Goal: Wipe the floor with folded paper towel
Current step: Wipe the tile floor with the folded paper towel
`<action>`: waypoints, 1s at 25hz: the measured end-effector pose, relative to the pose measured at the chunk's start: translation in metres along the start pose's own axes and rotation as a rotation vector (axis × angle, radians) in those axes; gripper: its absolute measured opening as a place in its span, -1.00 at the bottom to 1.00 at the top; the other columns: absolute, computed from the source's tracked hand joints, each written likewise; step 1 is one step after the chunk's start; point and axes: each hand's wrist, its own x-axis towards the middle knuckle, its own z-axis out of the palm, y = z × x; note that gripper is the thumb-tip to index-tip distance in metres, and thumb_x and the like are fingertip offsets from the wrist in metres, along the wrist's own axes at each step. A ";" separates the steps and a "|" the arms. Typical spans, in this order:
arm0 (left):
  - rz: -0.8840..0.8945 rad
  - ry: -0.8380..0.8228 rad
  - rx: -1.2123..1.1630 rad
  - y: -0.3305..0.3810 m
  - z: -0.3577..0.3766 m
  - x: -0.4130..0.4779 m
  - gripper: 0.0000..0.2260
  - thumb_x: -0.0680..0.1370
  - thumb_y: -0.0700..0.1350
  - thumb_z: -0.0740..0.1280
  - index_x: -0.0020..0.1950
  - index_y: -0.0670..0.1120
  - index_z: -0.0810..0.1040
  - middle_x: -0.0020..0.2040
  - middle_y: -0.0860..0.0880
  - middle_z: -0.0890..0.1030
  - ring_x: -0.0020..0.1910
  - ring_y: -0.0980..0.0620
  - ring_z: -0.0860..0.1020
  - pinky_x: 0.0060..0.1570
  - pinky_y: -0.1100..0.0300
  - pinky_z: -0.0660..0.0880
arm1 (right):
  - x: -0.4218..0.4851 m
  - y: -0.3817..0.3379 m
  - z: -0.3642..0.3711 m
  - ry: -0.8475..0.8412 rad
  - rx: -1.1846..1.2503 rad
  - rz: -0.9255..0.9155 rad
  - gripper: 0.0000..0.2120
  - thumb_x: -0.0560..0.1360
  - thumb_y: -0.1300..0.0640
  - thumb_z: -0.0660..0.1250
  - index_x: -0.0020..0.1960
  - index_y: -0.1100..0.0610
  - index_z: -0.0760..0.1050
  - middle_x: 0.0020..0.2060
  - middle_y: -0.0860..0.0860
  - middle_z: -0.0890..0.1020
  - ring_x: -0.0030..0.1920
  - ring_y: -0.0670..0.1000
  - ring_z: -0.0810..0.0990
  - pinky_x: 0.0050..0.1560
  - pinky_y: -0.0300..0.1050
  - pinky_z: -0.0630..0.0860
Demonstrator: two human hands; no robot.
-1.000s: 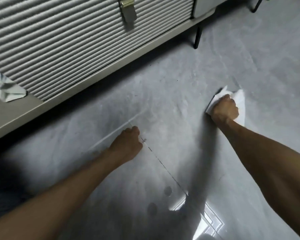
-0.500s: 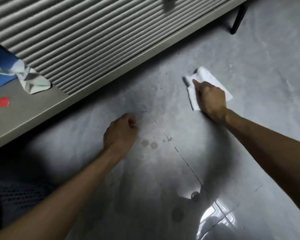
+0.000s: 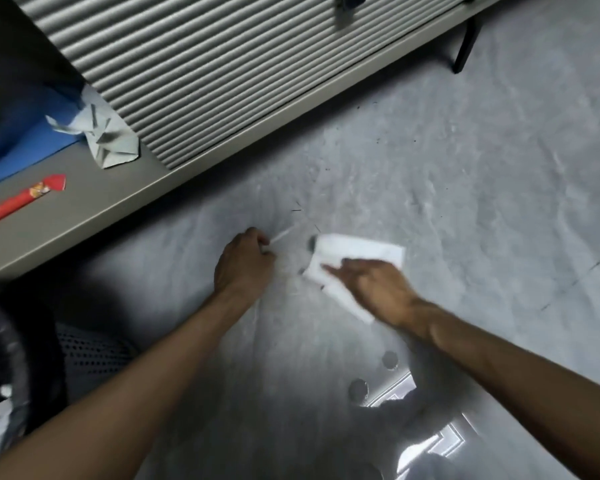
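Wiping step, by the look of it; right hand [image 3: 378,289] flat on the folded paper towel [image 3: 357,252], fingers [image 3: 336,270] stretched out and pressing down, not curled round it; towel flat on the grey floor [image 3: 465,202], in the middle of the view, just beside the left hand [image 3: 245,263] but not touching it. Left hand curled into a loose fist, knuckles on the floor, likely propping up the body; nothing seen inside it, though a thin pale streak near its fingertips too blurry to name.

Still lots of small dark specks [image 3: 378,133] scattered on the floor between the towel and the long grey cabinet base [image 3: 222,157]; so job probably only partway done. Next move likely a push of the towel out toward those specks; needs a firm flat press so the towel slides without bunching up, and a steady prop from the other hand.

Hard to see: right hand and near edge of the towel smeared by blur; part of the towel hidden under the palm; a small dark lump [image 3: 312,241] at the towel's far left corner, dirt or shadow, cannot tell. Up on the ledge, a crumpled tissue [image 3: 110,140] and a red wrapper [image 3: 21,202], cut off at the left edge; bright shine low on the floor hiding that patch.
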 end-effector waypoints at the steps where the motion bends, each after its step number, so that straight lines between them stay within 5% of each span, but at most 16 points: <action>1: -0.010 0.006 -0.011 -0.003 -0.003 -0.002 -0.83 0.49 -0.15 0.22 0.05 -0.01 0.48 0.06 -0.02 0.58 -0.08 -0.01 0.55 -0.10 0.12 0.51 | 0.007 0.024 -0.006 0.106 -0.066 0.175 -0.59 0.61 0.00 0.00 0.38 -0.03 0.40 0.10 0.06 0.61 0.08 0.13 0.59 0.03 -0.07 0.47; 4: -0.078 0.033 -0.033 -0.020 -0.010 -0.009 -0.81 0.47 -0.13 0.25 0.08 0.02 0.45 0.03 0.01 0.59 -0.18 0.05 0.51 -0.14 0.15 0.47 | 0.049 0.063 -0.030 0.359 -0.153 0.659 -0.74 0.63 0.13 0.01 0.21 0.14 0.40 -0.04 0.20 0.62 -0.11 0.27 0.61 -0.24 0.01 0.42; 6: -0.153 0.013 -0.066 -0.032 -0.011 -0.014 -0.74 0.48 -0.07 0.30 0.16 0.04 0.42 0.11 -0.01 0.57 -0.06 -0.02 0.53 -0.05 0.13 0.48 | 0.097 0.044 -0.033 0.377 -0.100 0.733 -0.72 0.64 0.14 -0.04 0.16 0.16 0.41 -0.02 0.23 0.63 -0.09 0.29 0.61 -0.23 0.01 0.33; 8: -0.269 -0.028 -0.144 -0.040 -0.012 -0.018 -0.63 0.48 0.01 0.32 0.26 0.02 0.38 0.20 -0.06 0.54 0.08 -0.11 0.55 0.07 0.07 0.51 | 0.136 -0.003 -0.016 0.312 -0.011 0.563 -0.68 0.66 0.11 -0.03 0.20 0.14 0.45 0.02 0.22 0.63 -0.02 0.27 0.61 -0.16 0.02 0.39; 12: -0.463 0.110 -0.306 -0.045 -0.023 -0.012 -0.71 0.57 -0.03 0.15 0.26 -0.09 0.34 0.19 -0.19 0.55 0.11 -0.20 0.54 0.06 0.04 0.48 | 0.101 -0.131 0.047 -0.088 0.125 -0.192 -0.74 0.57 0.19 0.20 0.20 0.18 0.55 -0.02 0.19 0.65 -0.03 0.23 0.64 -0.07 0.02 0.54; 14: -0.489 0.181 -0.303 -0.046 -0.027 -0.009 -0.74 0.61 -0.03 0.07 0.23 -0.11 0.33 0.19 -0.23 0.56 0.13 -0.23 0.54 0.14 -0.03 0.48 | 0.080 -0.130 0.047 -0.293 0.146 -0.487 -0.68 0.55 0.15 0.17 0.24 0.11 0.55 0.12 0.16 0.62 0.11 0.18 0.59 0.12 0.01 0.49; 16: -0.488 0.194 -0.279 -0.047 -0.026 -0.012 -0.75 0.61 -0.05 0.08 0.22 -0.13 0.35 0.19 -0.24 0.56 0.14 -0.24 0.54 0.16 -0.03 0.48 | 0.103 -0.100 0.032 -0.301 -0.028 -0.510 -0.60 0.58 0.08 0.11 0.40 -0.03 0.43 0.29 0.11 0.53 0.28 0.13 0.49 0.28 -0.06 0.37; 20: -0.511 0.149 -0.281 -0.051 -0.025 -0.023 -0.70 0.52 -0.08 0.17 0.24 -0.11 0.34 0.19 -0.23 0.55 0.16 -0.25 0.53 0.10 0.01 0.44 | 0.148 -0.068 0.012 0.080 -0.143 0.084 -0.58 0.63 0.11 0.12 0.48 0.01 0.30 0.13 0.14 0.57 0.10 0.19 0.56 0.02 0.02 0.43; 21: -0.508 0.155 -0.277 -0.051 -0.025 -0.022 -0.70 0.53 -0.06 0.16 0.23 -0.11 0.34 0.20 -0.24 0.55 0.16 -0.25 0.53 0.11 0.00 0.45 | 0.138 -0.083 0.018 0.050 -0.131 0.047 -0.57 0.62 0.15 0.14 0.48 0.04 0.30 0.10 0.15 0.58 0.06 0.20 0.58 -0.02 0.04 0.44; 25: -0.412 0.166 -0.225 -0.040 -0.022 -0.015 -0.73 0.55 -0.16 0.10 0.25 -0.10 0.34 0.20 -0.25 0.55 0.15 -0.26 0.53 0.11 0.02 0.44 | 0.041 -0.090 0.035 -0.201 -0.075 -0.602 -0.50 0.46 0.25 0.36 0.37 0.00 0.46 -0.01 0.03 0.64 -0.04 0.13 0.61 -0.04 -0.08 0.53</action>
